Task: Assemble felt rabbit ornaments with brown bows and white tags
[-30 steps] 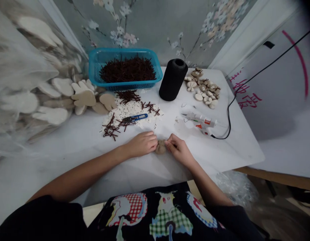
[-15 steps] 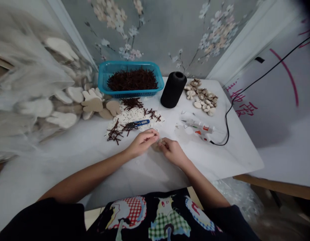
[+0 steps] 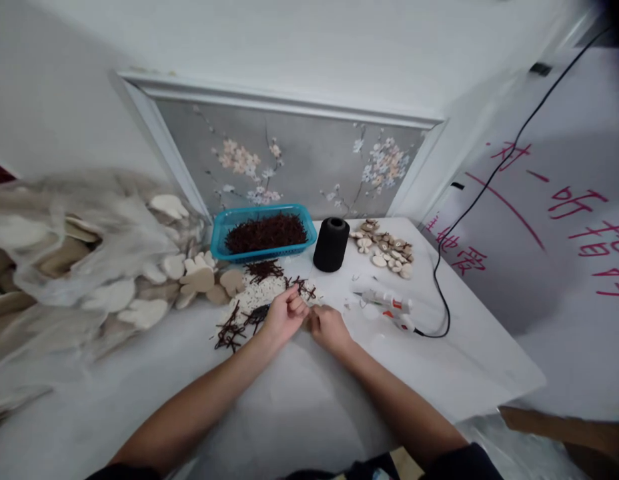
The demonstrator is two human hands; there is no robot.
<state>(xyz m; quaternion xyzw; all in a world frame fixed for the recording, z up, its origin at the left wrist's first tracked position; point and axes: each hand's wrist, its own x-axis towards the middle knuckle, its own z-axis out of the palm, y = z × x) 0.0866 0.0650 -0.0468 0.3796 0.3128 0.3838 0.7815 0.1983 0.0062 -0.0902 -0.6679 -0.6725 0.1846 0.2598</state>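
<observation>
My left hand [image 3: 286, 317] is at the middle of the table with its fingers curled in toward the palm. Close against it is my right hand [image 3: 330, 328], closed, its fingertips nearly meeting the left ones. Whatever they pinch is hidden by the fingers. Just beyond and left of my left hand lie brown cord bows [image 3: 230, 332] and the dark blades of thread snips [image 3: 259, 314], partly covered by the wrist. Small white bits [image 3: 259, 293] are scattered under them, and more brown bows [image 3: 302, 287] lie behind the fingertips.
A blue basket [image 3: 269, 254] of brown bows stands at the back, beside a black thread cone [image 3: 331, 248]. Small beige felt pieces [image 3: 389, 252] are piled at the back right. A corded glue gun [image 3: 387, 301] lies right. Plastic-bagged felt shapes [image 3: 109, 293] crowd the left.
My view has tilted up, showing more wall. The small pale piece seen at my right fingertips is now hidden. My left hand has turned and covers more of the snips.
</observation>
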